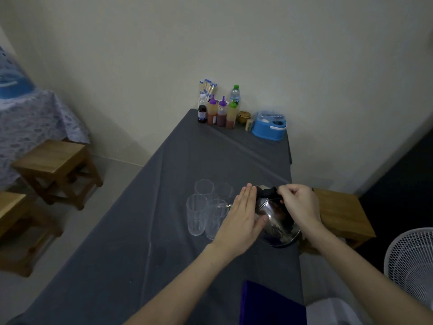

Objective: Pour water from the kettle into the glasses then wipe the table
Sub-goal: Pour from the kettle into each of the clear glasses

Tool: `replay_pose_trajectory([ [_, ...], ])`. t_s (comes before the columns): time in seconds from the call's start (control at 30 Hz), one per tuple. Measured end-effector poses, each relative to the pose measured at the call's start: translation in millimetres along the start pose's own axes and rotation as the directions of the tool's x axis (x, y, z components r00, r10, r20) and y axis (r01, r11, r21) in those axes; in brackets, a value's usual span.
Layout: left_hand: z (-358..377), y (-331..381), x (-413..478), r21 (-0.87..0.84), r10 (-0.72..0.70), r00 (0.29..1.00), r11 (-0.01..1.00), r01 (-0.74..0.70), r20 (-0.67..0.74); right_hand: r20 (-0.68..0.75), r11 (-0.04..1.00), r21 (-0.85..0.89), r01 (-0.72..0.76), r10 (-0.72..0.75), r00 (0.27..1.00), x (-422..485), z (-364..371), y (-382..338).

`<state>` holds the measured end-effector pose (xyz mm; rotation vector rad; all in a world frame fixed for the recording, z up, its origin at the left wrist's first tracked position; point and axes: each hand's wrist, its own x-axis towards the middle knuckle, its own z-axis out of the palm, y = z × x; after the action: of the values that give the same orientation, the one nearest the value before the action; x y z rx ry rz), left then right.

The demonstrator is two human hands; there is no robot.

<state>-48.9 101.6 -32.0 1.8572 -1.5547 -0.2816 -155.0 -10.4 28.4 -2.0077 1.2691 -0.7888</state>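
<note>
A shiny steel kettle (pixel 277 221) is tilted to the left over the grey-clothed table (pixel 131 254), its spout over the near right glass (pixel 214 218). My right hand (pixel 298 206) grips the kettle's black handle. My left hand (pixel 242 215) lies flat with fingers together against the kettle's lid and left side. Several clear glasses stand in a cluster left of the kettle, among them the near left one (pixel 196 214) and the far left one (pixel 204 187). A purple cloth (pixel 269 303) lies at the table's near edge.
Sauce bottles (pixel 221 113), a water bottle (pixel 235 92), a small jar and a blue plastic container (pixel 269 125) stand at the table's far end by the wall. Wooden stools (pixel 56 167) sit on the left, another wooden stool (pixel 339 214) on the right, a white fan (pixel 412 261) at lower right.
</note>
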Motion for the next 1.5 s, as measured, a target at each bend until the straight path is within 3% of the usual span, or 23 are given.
replay_pose_trajectory([
  [0.9, 2.5, 15.9, 1.8, -0.081, -0.045, 0.996, 0.996, 0.038, -0.077, 0.018, 0.990, -0.111, 0.089, -0.088, 0.996, 6.4, -9.8, -10.4],
  [1.5, 2.3, 14.1, 0.7, -0.095, -0.061, 0.994, 0.994, 0.053, -0.088, 0.034, 0.990, -0.087, 0.110, -0.107, 0.994, 5.3, -6.0, -11.2],
])
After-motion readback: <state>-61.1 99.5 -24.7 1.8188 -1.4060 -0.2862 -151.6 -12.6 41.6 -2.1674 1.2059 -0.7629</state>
